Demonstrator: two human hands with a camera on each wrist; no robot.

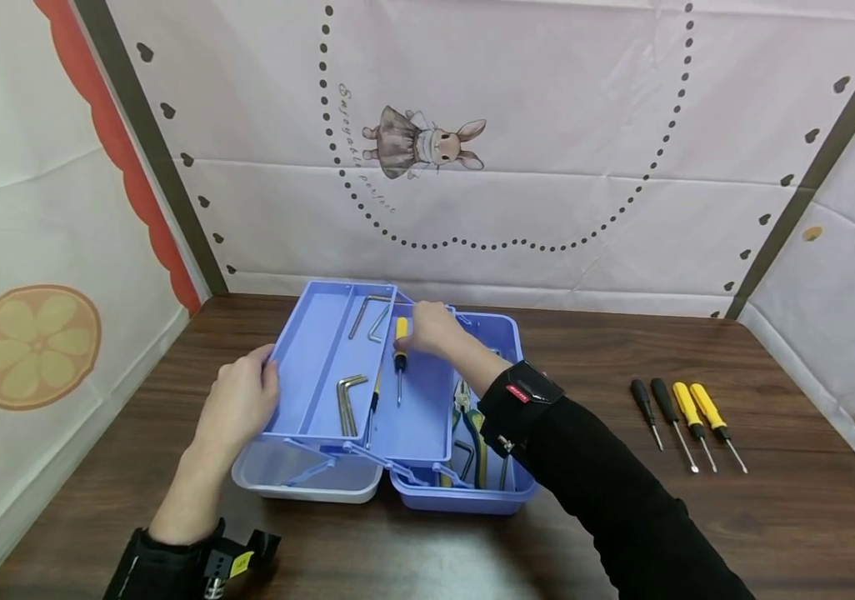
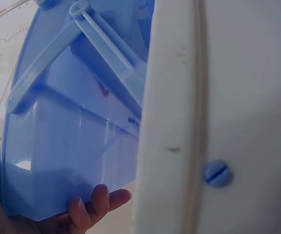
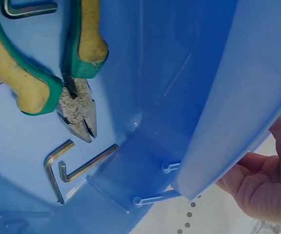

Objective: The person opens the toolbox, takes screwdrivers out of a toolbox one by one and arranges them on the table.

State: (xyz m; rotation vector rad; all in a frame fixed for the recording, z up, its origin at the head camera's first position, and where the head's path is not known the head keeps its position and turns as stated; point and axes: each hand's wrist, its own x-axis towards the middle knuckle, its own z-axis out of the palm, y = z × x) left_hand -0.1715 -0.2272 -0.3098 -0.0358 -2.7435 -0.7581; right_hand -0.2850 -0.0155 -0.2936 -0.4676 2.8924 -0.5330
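Observation:
My left hand (image 1: 238, 398) grips the outer left edge of the upper blue tray (image 1: 306, 358) of an unfolded toolbox. In the left wrist view, its fingers (image 2: 100, 199) curl around the tray's lower edge. Over the far part of the inner blue tray (image 1: 423, 417), my right hand (image 1: 433, 327) pinches a yellow-and-black screwdriver (image 1: 401, 361), shaft toward the near side. The right wrist view has this hand (image 3: 265, 187) behind the tray wall, fingertips hidden. Another screwdriver (image 1: 375, 396) is partly covered by the upper tray. Hex keys (image 1: 348, 404) lie in the upper tray.
The toolbox's blue base (image 1: 465, 502) holds green-and-yellow pliers (image 3: 77, 109) and hex keys (image 3: 89, 163). Its whitish translucent lid (image 1: 307, 487) lies under the upper tray. Several screwdrivers (image 1: 686, 404), black and yellow, lie on the brown table (image 1: 592, 358) at right. Printed cloth walls (image 1: 547, 125) surround it.

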